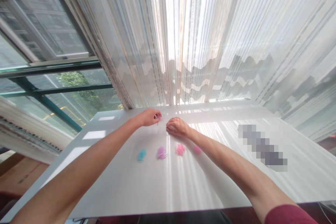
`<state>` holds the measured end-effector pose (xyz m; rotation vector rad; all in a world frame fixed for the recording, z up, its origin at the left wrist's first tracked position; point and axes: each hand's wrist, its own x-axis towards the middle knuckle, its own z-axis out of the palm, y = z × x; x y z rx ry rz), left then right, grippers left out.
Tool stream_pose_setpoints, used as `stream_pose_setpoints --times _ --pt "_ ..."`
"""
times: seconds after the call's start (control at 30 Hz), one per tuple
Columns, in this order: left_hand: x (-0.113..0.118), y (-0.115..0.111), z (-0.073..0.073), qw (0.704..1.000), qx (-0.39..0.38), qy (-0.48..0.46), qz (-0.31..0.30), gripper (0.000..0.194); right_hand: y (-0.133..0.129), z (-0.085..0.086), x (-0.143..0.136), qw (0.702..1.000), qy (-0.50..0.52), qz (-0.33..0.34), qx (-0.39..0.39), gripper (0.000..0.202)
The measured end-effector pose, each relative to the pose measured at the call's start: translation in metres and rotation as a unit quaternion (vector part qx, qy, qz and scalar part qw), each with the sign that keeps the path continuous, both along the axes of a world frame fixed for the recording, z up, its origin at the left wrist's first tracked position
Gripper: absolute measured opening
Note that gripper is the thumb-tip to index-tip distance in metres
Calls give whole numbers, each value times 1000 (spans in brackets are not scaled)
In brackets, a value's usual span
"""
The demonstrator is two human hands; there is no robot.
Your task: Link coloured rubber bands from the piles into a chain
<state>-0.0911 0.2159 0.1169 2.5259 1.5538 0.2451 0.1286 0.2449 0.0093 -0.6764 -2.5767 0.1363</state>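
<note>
Both hands are over the far middle part of a white table. My left hand (pixel 151 117) has its fingers curled in a pinch, with a small pinkish strand at the fingertips. Just to its right, my right hand (pixel 177 126) is closed and low over the tabletop; what it holds, if anything, is hidden. Nearer to me lie small loose piles in a row: a teal pile (pixel 141 154), a purple pile (pixel 162 153), a pink pile (pixel 180 149) and another pink pile (pixel 197 149) partly behind my right forearm.
The white table (pixel 126 196) spans the view, striped with sunlight. A pixelated dark shape (pixel 264 147) lies on its right side. Sheer striped curtains (pixel 194 42) hang along the far edge. A window is at the left, with a cardboard box (pixel 22 175) below.
</note>
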Motion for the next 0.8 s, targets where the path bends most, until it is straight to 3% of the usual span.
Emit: stream_pose_setpoints --times 0.27,0.4,0.5,0.63,0.8 --pt "8 5 -8 1000 -13 -12 -4 25 3 12 49 998 -25 -48 11 23" --pt "25 6 -13 1000 -15 -16 -19 25 1 18 84 997 -57 -60 12 59" --pt "37 6 -17 999 -18 -17 -31 25 1 17 103 995 -81 -63 7 73" --pt "48 5 -17 999 -23 -17 -45 24 6 10 96 995 -84 -50 11 69" --pt "47 -1 -11 998 -22 -13 -58 25 21 1 55 999 -37 -18 36 58"
